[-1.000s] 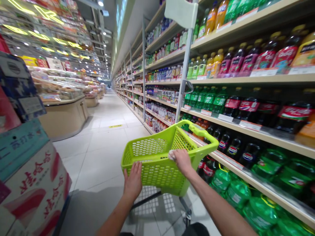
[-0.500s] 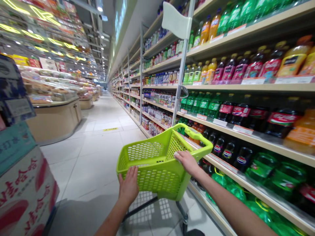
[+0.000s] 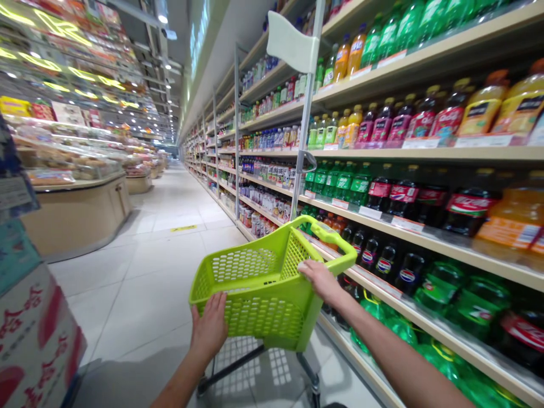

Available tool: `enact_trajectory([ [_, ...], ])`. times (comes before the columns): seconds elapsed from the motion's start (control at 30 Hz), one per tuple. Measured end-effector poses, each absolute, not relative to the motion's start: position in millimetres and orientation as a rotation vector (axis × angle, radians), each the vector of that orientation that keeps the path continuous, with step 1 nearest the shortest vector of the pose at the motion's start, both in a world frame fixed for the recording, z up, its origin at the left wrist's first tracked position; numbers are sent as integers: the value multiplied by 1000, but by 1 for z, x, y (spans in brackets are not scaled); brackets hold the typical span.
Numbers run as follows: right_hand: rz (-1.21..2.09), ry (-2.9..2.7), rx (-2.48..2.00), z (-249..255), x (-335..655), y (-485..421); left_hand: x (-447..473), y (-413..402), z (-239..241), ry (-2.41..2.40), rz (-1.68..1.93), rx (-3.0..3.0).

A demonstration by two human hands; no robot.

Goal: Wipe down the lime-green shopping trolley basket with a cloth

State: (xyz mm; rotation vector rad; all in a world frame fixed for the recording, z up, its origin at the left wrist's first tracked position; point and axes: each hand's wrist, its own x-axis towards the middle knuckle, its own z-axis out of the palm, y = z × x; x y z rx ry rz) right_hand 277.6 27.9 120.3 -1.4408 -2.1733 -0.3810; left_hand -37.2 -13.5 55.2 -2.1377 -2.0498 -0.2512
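Note:
A lime-green plastic shopping cart (image 3: 263, 317) with a dark metal frame stands at an angle in front of me. Its basket holds nothing that I can see. My left hand (image 3: 209, 326) grips the near left corner, fingers at the rim and thumb round the end. Further right, my right hand (image 3: 319, 279) is closed over the near rim beside the cart's handle (image 3: 338, 243). Something small and white shows at its fingertips, too blurred to name. The cart's wheels are partly out of view at the bottom.
Long shelves (image 3: 391, 218) of drink bottles run along the right, close to the cart. A white flag-shaped sign (image 3: 293, 42) juts from a shelf post. Printed cartons (image 3: 38, 334) are stacked at the near left, with a rounded display counter (image 3: 80, 215) beyond. A tiled aisle (image 3: 157, 266) stretches ahead.
The cart and both hands sit slightly further left in view, and the shelves have shifted left too. More of the left cartons is cut off. Both hands keep their hold.

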Motion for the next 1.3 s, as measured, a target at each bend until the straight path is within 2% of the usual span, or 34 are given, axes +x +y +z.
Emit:
enact_trajectory([
  [0.13, -503, -1982, -1558, 150, 334, 31, -46, -10, 57, -2083, -248, -2143],
  [0.23, -567, -1827, -1602, 153, 350, 34, -47, -9, 55, -2111, -268, -2115],
  [0.47, -537, -2157, -1304, 97, 264, 30, -47, -18, 54, -2109, -243, -2120],
  [0.8, -431, -2161, -1481, 105, 280, 50, -66, -34, 45, -2203, -175, -2101],
  [1.1, -160, -2179, -1399, 48, 173, 62, -59, -29, 31, -2179, -254, -2148],
  [1.3, -96, -2236, -1332, 43, 154, 77, -62, -32, 29, -2154, -335, -2228],
])
